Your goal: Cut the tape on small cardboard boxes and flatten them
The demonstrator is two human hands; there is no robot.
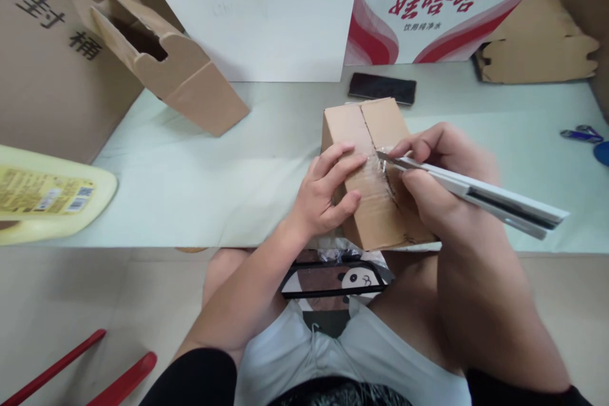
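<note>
A small brown cardboard box (368,203) lies at the table's front edge, with a seam along its top and clear tape (375,174) across the middle. My left hand (330,187) rests on the box's left side and top, fingers apart. In my right hand (440,168) is a white utility knife (495,196), gripped between thumb and fingers. Its blade is out, and the tip touches the tape at the seam. The knife's handle points toward the lower right.
Behind the box lies a black phone (383,89). An open cardboard carton (190,79) leans at back left, a yellow bottle (52,193) at left. White boxes (266,13) line the back. Folded cardboard (537,57) and a blue-handled item (583,134) are at right.
</note>
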